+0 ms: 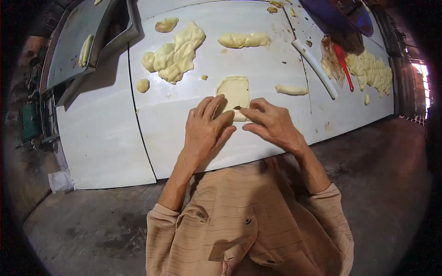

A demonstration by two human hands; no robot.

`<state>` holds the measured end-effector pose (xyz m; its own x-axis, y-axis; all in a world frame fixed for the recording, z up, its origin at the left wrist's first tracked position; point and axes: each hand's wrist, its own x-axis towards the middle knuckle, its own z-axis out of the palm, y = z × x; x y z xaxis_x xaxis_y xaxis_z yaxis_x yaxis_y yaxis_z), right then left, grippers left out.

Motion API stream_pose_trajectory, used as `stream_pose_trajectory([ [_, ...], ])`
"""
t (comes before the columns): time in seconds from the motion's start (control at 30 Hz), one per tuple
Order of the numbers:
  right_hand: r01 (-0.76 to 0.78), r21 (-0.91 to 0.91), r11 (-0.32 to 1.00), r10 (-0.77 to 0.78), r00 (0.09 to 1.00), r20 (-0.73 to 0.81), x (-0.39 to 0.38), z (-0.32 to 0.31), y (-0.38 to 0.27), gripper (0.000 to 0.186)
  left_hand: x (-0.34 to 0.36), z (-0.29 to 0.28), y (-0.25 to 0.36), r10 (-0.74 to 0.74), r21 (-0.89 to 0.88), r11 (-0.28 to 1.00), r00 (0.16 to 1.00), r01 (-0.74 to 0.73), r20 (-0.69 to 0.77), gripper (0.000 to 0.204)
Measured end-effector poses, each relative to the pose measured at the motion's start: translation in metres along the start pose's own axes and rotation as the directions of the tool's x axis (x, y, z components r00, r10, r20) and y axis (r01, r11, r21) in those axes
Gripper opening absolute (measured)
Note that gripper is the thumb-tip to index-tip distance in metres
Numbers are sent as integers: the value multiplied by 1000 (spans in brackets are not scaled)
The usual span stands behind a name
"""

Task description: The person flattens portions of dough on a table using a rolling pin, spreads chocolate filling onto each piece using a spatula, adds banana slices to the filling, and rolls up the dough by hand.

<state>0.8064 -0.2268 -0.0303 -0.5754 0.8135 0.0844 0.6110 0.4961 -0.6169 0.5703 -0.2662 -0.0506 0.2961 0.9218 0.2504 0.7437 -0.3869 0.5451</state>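
A flattened sheet of pale dough (234, 89) lies on the white table in front of me, its near edge folded over into a small roll. My left hand (206, 126) is at the dough's left side, fingers bent, with the thumb and fingertips at the folded edge. From the right, my right hand (272, 122) pinches the same edge between thumb and forefinger. A small dark gap shows at the fold between the hands. To the right of them rests a short rolled piece of dough (291, 90). Beyond the sheet lies a thicker dough log (244, 40).
A large dough lump (177, 55) and a small dough ball (143, 85) lie left. Right are a white rod (315, 69), a red-handled tool (343, 66), more dough (370, 69) and a blue-purple basin (343, 14). Metal trays (76, 50) stand at the left edge.
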Motion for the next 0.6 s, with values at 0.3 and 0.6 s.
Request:
stream_pose_trajectory([
  [0.3,12,-93,996,-14,1000,-19,9,13,9,14,10,4,-2,-57,32,998,998,58,-30,15],
  [0.6,164,-231,959,-175,984,-24,2,11,8,25,10,-6,-5,34,-45,998,999,-33,6,30],
])
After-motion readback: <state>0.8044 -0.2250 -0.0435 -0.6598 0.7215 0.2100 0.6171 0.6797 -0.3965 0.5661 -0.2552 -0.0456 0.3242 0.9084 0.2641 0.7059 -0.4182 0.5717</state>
